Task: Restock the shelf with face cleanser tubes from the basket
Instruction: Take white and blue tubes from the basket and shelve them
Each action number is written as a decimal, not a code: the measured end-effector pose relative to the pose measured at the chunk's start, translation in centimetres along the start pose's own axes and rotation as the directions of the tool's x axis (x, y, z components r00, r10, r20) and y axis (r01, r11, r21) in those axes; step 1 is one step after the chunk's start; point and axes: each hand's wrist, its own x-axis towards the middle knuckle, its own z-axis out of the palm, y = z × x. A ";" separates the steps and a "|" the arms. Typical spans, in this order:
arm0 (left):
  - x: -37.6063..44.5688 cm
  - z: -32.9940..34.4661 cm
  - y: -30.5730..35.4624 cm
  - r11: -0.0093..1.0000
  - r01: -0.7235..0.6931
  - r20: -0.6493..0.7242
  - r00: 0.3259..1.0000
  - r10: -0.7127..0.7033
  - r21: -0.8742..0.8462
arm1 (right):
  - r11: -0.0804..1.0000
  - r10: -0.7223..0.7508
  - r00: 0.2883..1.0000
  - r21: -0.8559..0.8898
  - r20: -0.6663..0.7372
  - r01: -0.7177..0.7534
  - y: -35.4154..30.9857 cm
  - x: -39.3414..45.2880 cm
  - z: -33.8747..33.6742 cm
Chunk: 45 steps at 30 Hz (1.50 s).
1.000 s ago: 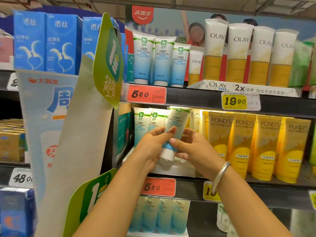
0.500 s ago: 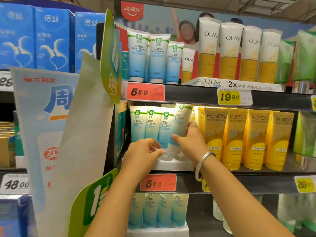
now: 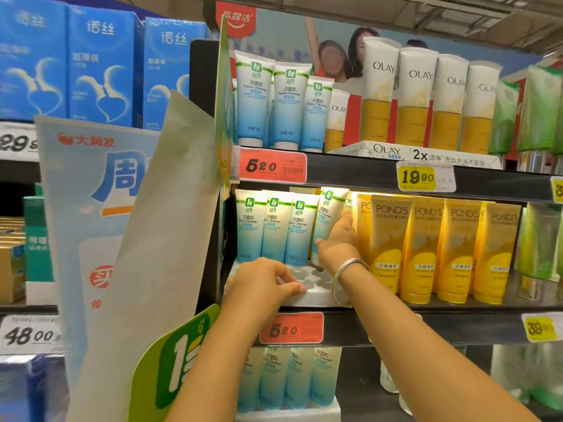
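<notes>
A banner (image 3: 100,208) with large blue characters hangs over the left of a shop aisle, in front of stacked blue boxes (image 3: 100,68). To its right runs a dark shelf (image 3: 457,327) with an orange 5.20 tag (image 3: 291,330) on its front edge. On the shelf, yellow Pond's tubes (image 3: 426,248) stand in a row at right; at left a white tray (image 3: 310,295) with moulded cups holds three blue-and-white cleansers (image 3: 274,229) upright, side by side. Olay tubes (image 3: 426,95) line the shelf above. A person's right hand (image 3: 338,242), a silver bangle (image 3: 344,278) on the wrist, grips a fourth tube (image 3: 326,217), fingers wrapped behind it and thumb at its front; the tube leans left at the row's right end, just beside the Pond's tubes, its cap low at the tray. The left hand (image 3: 262,281) rests on the tray's front edge, fingers curled over the rim and thumb along its front.
</notes>
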 end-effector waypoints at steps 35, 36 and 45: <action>-12.0 12.4 6.5 0.691 0.033 0.244 0.947 0.211 -0.722 | 0.873 0.317 0.902 0.282 0.295 -0.399 15.7 -18.5 -17.5; -13.2 13.9 7.1 0.696 0.055 0.284 0.933 0.220 -0.716 | 0.855 0.352 0.887 0.284 0.300 -0.435 17.5 -19.6 -18.7; -25.7 29.5 13.9 0.719 0.427 0.672 0.737 0.075 -0.549 | 0.635 0.688 0.696 0.295 0.204 -0.714 35.7 -30.4 -32.7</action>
